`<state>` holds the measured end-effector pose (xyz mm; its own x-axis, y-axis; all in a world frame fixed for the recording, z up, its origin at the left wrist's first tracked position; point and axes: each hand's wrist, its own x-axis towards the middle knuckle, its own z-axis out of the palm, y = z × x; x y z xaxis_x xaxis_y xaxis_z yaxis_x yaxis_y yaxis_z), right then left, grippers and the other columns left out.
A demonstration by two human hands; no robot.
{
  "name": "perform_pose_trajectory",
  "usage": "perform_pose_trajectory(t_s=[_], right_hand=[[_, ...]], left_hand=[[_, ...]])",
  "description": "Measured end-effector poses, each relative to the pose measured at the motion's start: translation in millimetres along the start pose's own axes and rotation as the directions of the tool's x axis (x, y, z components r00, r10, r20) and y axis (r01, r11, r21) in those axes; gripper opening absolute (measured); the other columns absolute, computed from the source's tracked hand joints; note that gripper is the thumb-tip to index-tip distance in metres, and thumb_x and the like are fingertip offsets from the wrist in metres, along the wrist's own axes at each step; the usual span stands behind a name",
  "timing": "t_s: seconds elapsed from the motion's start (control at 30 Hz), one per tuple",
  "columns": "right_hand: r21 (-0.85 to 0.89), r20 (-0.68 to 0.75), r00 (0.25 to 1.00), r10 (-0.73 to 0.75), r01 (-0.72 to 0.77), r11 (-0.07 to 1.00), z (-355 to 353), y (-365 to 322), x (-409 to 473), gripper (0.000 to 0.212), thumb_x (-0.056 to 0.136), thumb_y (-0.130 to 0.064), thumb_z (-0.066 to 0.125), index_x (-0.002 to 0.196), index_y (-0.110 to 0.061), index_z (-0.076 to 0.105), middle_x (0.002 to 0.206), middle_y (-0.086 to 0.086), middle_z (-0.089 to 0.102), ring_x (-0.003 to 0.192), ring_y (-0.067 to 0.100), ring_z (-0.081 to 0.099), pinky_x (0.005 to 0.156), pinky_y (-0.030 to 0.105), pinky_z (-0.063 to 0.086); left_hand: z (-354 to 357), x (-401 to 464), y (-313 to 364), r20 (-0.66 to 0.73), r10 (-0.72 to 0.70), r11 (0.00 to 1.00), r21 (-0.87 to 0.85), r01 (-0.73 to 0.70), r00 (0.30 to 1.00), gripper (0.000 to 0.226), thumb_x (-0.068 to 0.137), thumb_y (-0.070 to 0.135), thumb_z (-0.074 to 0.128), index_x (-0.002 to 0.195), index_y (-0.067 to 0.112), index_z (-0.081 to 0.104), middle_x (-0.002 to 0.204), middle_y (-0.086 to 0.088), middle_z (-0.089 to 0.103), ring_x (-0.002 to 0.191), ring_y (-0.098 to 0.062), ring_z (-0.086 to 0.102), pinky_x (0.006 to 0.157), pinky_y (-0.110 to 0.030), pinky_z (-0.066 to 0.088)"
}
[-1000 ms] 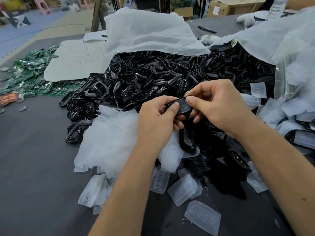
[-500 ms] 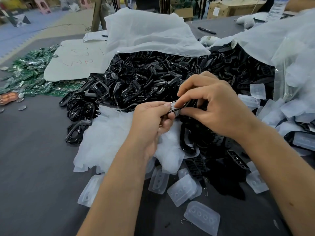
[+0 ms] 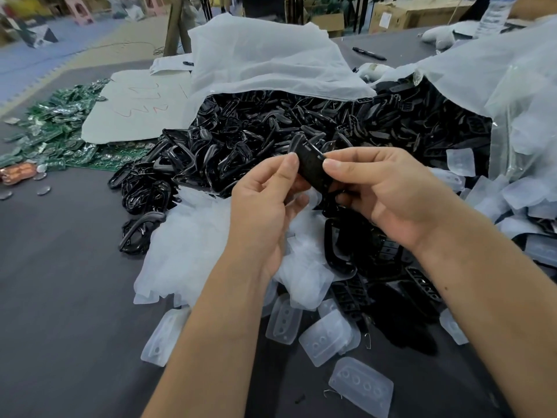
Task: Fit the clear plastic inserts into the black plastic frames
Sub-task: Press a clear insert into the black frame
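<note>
Black frame [image 3: 310, 164] is up off the counter [image 3: 60, 282], pinched between both my hands above the pile. Left hand [image 3: 265, 203] has thumb tip on its left edge, right hand [image 3: 388, 191] has thumb and forefinger on its right edge. Both hands narrow, closed on the piece. Frame sits tilted, long axis running from upper-left down to lower-right, top end poking above my fingertips, lower end hidden behind my right fingers. Broad face turned toward me. Can't tell whether an insert is already seated in it; no clear plastic visible in the opening from here.

Key relation: loose clear inserts [image 3: 361, 384] lie on the counter below and toward me, well under both forearms; more off to the right [image 3: 461, 161] near the bag. The near ones sit closer to my right arm, so my guess is the right hand lets go to fetch one while the left keeps the frame.

Further out: heap of black frames [image 3: 271, 131] spilling from the white bag [image 3: 256, 61], clear film [image 3: 187, 251] under my left wrist, green circuit boards [image 3: 51, 131] far left.
</note>
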<state>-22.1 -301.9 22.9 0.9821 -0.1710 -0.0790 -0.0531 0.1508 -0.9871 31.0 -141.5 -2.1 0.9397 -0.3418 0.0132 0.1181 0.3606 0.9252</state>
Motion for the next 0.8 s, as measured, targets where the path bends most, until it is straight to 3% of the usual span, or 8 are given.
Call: perform_pose_trajectory(t_s=[0.17, 0.3, 0.4, 0.53, 0.67, 0.8], right_hand=[[0.015, 0.063, 0.998, 0.018, -0.019, 1.0, -6.3, -2.1, -2.4, 0.031, 0.071, -0.017, 0.079, 0.102, -0.018, 0.084, 0.094, 0.008, 0.079, 0.078, 0.013, 0.072, 0.071, 0.023, 0.058], [0.066, 0.053, 0.998, -0.025, 0.022, 0.998, -2.7, 0.7, -1.5, 0.023, 0.067, -0.014, 0.08, 0.09, -0.018, 0.085, 0.089, 0.009, 0.079, 0.075, 0.016, 0.073, 0.074, 0.024, 0.06], [0.097, 0.068, 0.996, -0.06, 0.053, 0.994, -2.3, 2.3, -1.4, 0.024, 0.068, -0.011, 0.08, 0.091, -0.014, 0.084, 0.092, 0.012, 0.08, 0.081, 0.019, 0.075, 0.078, 0.024, 0.06], [0.097, 0.089, 0.992, -0.094, 0.085, 0.992, -3.6, 1.9, -1.4, 0.028, 0.071, -0.009, 0.079, 0.099, -0.01, 0.082, 0.091, 0.013, 0.079, 0.086, 0.022, 0.076, 0.08, 0.026, 0.06], [0.004, -0.001, 0.994, -0.11, 0.11, 0.994, 0.0, 4.2, -0.5, 0.024, 0.069, -0.016, 0.082, 0.093, -0.013, 0.082, 0.093, 0.015, 0.079, 0.082, 0.021, 0.076, 0.076, 0.024, 0.059], [0.007, 0.018, 0.994, -0.104, 0.104, 0.995, 0.5, 5.4, -0.5, 0.019, 0.072, -0.015, 0.08, 0.091, -0.014, 0.083, 0.095, 0.015, 0.08, 0.086, 0.022, 0.075, 0.078, 0.025, 0.059]], left_hand=[[0.6, 0.9, -1.4, -0.026, -0.006, 1.0, -0.016, 0.005, 1.0, 0.02, 0.104, 0.017, 0.062, 0.095, 0.009, 0.078, 0.088, -0.009, 0.077, 0.081, -0.016, 0.072, 0.074, -0.027, 0.059], [0.4, 1.3, -0.4, -0.008, -0.012, 0.999, -0.044, 0.011, 1.0, 0.023, 0.105, 0.015, 0.059, 0.093, 0.007, 0.077, 0.085, -0.009, 0.076, 0.077, -0.015, 0.072, 0.07, -0.026, 0.059], [0.3, 0.7, 0.5, 0.015, 0.006, 0.996, -0.087, -0.005, 1.0, 0.023, 0.106, 0.012, 0.057, 0.096, 0.002, 0.075, 0.085, -0.01, 0.076, 0.077, -0.015, 0.072, 0.07, -0.026, 0.06], [-0.9, -0.1, 1.0, 0.042, 0.07, 0.995, -0.078, -0.066, 0.997, 0.021, 0.106, 0.01, 0.055, 0.098, -0.001, 0.071, 0.084, -0.008, 0.075, 0.077, -0.015, 0.072, 0.072, -0.026, 0.06], [-1.8, 0.3, -0.9, -0.003, 0.149, 0.988, -0.026, -0.149, 0.989, 0.019, 0.106, 0.009, 0.056, 0.096, 0.003, 0.071, 0.083, -0.006, 0.075, 0.077, -0.015, 0.071, 0.07, -0.026, 0.059], [-2.5, 0.8, -2.8, 0.0, 0.214, 0.976, 0.037, -0.214, 0.977, 0.019, 0.106, 0.009, 0.056, 0.097, 0.004, 0.072, 0.084, -0.006, 0.075, 0.081, -0.017, 0.07, 0.074, -0.031, 0.059]])
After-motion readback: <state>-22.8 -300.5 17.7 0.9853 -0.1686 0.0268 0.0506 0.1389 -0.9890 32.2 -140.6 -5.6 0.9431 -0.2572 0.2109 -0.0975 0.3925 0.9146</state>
